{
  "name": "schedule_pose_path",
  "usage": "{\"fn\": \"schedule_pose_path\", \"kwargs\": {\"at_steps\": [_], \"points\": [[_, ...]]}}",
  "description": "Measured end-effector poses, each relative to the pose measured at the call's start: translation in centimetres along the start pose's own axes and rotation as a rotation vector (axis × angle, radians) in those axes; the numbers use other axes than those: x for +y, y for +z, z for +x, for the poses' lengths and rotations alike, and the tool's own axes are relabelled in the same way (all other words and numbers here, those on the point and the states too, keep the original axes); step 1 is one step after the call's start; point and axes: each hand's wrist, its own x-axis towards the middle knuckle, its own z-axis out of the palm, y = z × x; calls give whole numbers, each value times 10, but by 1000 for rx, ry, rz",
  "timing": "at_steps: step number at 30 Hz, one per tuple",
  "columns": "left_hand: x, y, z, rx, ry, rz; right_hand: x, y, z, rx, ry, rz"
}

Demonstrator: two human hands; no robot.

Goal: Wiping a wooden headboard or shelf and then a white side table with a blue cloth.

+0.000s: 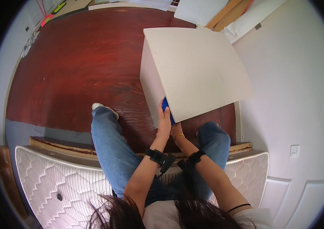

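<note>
A pale box-shaped cabinet or table [199, 68] stands on the dark red floor before me, between and beyond my knees. My left hand [164, 117] presses a blue cloth or sponge [165, 103] against its near left edge, fingers along the side and thumb on the blue thing. My right hand [176, 129] is at the near corner, just below the blue thing; its fingers are mostly hidden under the corner, so its hold cannot be told. Both wrists wear black straps with small devices.
I sit on a quilted mattress [64, 186] with a small dark object [59, 197] on it. A white wall with a socket [294, 151] rises at right. Wooden boards [225, 14] and a white panel [199, 11] are behind the cabinet. A pink and green item [46, 20] lies far left.
</note>
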Motion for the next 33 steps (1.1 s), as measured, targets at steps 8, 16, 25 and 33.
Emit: {"fn": "schedule_pose_path", "kwargs": {"at_steps": [8,16,25,33], "points": [[6,1,-8,-11,-33,24,-39,-35,-25,-373,148,-299],[-13,-3,-3,-47,0,-24,-137,-42,-87,-277,-493,-840],[-53,1,7,-107,185,-409,-154,-8,-52,-45,-1127,-934],[-35,4,-12,-13,347,22,-130,-9,-39,-81,-967,-1067]]}}
